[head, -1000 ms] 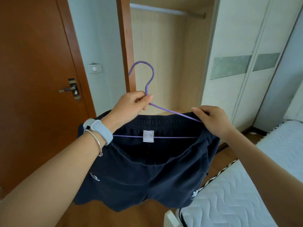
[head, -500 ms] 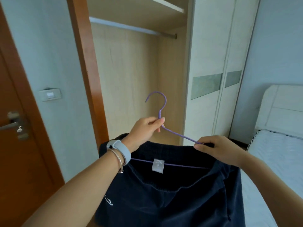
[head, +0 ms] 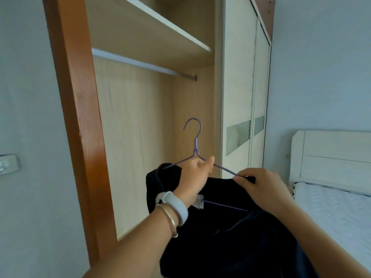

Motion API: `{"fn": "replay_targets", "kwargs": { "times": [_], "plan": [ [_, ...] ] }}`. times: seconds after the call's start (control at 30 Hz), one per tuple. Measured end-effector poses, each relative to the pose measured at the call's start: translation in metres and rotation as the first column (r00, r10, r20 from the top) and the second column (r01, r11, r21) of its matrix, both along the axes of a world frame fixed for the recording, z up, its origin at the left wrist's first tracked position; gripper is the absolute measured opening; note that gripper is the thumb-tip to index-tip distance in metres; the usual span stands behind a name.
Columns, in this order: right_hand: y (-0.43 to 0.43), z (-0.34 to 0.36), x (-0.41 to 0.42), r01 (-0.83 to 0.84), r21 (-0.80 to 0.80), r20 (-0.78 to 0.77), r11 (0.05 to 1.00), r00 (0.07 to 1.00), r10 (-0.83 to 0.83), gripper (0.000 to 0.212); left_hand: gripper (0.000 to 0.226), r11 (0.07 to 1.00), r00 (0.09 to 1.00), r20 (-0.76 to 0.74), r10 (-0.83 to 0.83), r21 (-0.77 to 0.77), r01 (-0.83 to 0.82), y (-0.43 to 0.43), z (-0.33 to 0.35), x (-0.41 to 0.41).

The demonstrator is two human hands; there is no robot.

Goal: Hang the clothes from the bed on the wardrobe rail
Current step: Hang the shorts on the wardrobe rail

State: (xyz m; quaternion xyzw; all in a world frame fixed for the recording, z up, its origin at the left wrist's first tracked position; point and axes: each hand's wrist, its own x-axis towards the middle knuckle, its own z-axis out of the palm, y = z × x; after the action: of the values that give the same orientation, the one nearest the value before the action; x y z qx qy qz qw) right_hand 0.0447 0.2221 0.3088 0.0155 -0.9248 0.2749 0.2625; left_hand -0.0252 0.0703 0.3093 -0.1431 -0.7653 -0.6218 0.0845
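Dark navy shorts [head: 230, 237] hang on a purple wire hanger [head: 195, 145], held up in front of the open wardrobe. My left hand [head: 194, 177] grips the hanger just below its neck, on the right arm of the wire. My right hand [head: 259, 187] pinches the hanger's right end together with the waistband. The hook points up, well below the metal wardrobe rail [head: 140, 64], which runs bare under a shelf. A white label on the shorts shows beside my left wrist.
An orange-brown wooden frame post [head: 76, 117] stands left of the opening. White sliding wardrobe doors [head: 239, 97] close off the right side. The bed [head: 331, 213] with its white headboard lies at the right. A wall switch [head: 8, 163] is at the far left.
The view has tilted up and turned right, so the rail and shelf sit higher and larger in view and the door is gone. The hanger rose toward the wardrobe; my left hand slid slightly down its neck.
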Motion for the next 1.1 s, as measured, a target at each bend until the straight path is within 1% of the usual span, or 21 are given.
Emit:
{"fn": "replay_targets", "kwargs": {
  "times": [0.07,0.13,0.2,0.23,0.3,0.33,0.4,0.43,0.5,0.57,0.63,0.67,0.7,0.77,0.87,0.93,1.0,1.03,1.1],
  "plan": [
    [-0.019,0.011,-0.020,-0.062,-0.030,-0.029,0.998,0.998,0.061,0.018,0.016,0.987,0.998,0.052,0.046,0.150,-0.054,-0.001,0.017,-0.021],
    [-0.037,0.024,-0.040,-0.181,-0.062,-0.027,0.982,0.983,0.179,0.018,0.005,0.960,0.995,0.065,0.080,0.265,-0.095,-0.010,0.037,-0.044],
    [-0.051,0.038,-0.061,-0.296,-0.122,-0.022,0.947,0.955,0.295,0.023,0.018,0.930,0.993,0.037,0.113,0.348,-0.119,-0.023,0.058,-0.068],
    [-0.055,0.044,-0.073,-0.340,-0.175,-0.017,0.924,0.939,0.343,0.031,0.022,0.916,0.991,0.021,0.132,0.380,-0.130,-0.031,0.069,-0.080],
    [-0.061,0.053,-0.096,-0.421,-0.276,-0.004,0.864,0.899,0.437,0.047,0.020,0.887,0.984,-0.007,0.178,0.434,-0.157,-0.046,0.086,-0.104],
    [-0.065,0.055,-0.108,-0.475,-0.292,-0.001,0.830,0.868,0.496,0.047,0.018,0.876,0.981,-0.012,0.196,0.451,-0.169,-0.053,0.094,-0.115],
    [-0.078,0.060,-0.134,-0.595,-0.266,0.001,0.758,0.787,0.618,0.039,0.018,0.858,0.973,-0.030,0.228,0.479,-0.186,-0.064,0.108,-0.139],
    [-0.086,0.062,-0.148,-0.631,-0.232,-0.006,0.740,0.762,0.648,0.037,0.017,0.846,0.969,-0.038,0.245,0.497,-0.195,-0.070,0.114,-0.150],
    [-0.103,0.071,-0.179,-0.670,-0.209,-0.068,0.712,0.737,0.673,0.039,0.016,0.820,0.956,-0.049,0.290,0.528,-0.221,-0.083,0.128,-0.170],
    [-0.117,0.087,-0.213,-0.704,-0.288,-0.136,0.649,0.701,0.701,0.035,0.021,0.798,0.935,-0.072,0.348,0.547,-0.255,-0.097,0.144,-0.190],
    [-0.131,0.110,-0.243,-0.738,-0.424,-0.177,0.525,0.636,0.751,0.028,0.017,0.783,0.903,-0.116,0.415,0.550,-0.289,-0.110,0.164,-0.205],
    [-0.138,0.122,-0.256,-0.750,-0.480,-0.195,0.455,0.597,0.778,0.027,0.016,0.787,0.876,-0.145,0.460,0.524,-0.327,-0.117,0.175,-0.212],
    [-0.145,0.133,-0.269,-0.760,-0.515,-0.214,0.397,0.562,0.799,0.027,0.020,0.791,0.845,-0.175,0.504,0.486,-0.371,-0.124,0.185,-0.216],
    [-0.163,0.153,-0.289,-0.788,-0.535,-0.258,0.305,0.496,0.829,0.027,0.032,0.779,0.784,-0.211,0.584,0.419,-0.467,-0.141,0.206,-0.222],
    [-0.193,0.171,-0.309,-0.813,-0.547,-0.301,0.201,0.415,0.859,0.029,0.035,0.747,0.724,-0.223,0.653,0.347,-0.567,-0.169,0.229,-0.225],
    [-0.214,0.178,-0.317,-0.815,-0.561,-0.324,0.148,0.381,0.866,0.028,0.036,0.715,0.684,-0.219,0.695,0.303,-0.630,-0.185,0.241,-0.225],
    [-0.233,0.188,-0.321,-0.812,-0.572,-0.333,0.118,0.361,0.871,0.024,0.035,0.683,0.648,-0.217,0.730,0.281,-0.675,-0.197,0.250,-0.226],
    [-0.243,0.193,-0.323,-0.812,-0.572,-0.333,0.115,0.357,0.873,0.023,0.033,0.669,0.634,-0.214,0.743,0.281,-0.689,-0.203,0.253,-0.226],
    [-0.262,0.204,-0.326,-0.818,-0.562,-0.335,0.122,0.359,0.871,0.020,0.021,0.654,0.626,-0.195,0.755,0.287,-0.700,-0.216,0.259,-0.228]
  ]
}}
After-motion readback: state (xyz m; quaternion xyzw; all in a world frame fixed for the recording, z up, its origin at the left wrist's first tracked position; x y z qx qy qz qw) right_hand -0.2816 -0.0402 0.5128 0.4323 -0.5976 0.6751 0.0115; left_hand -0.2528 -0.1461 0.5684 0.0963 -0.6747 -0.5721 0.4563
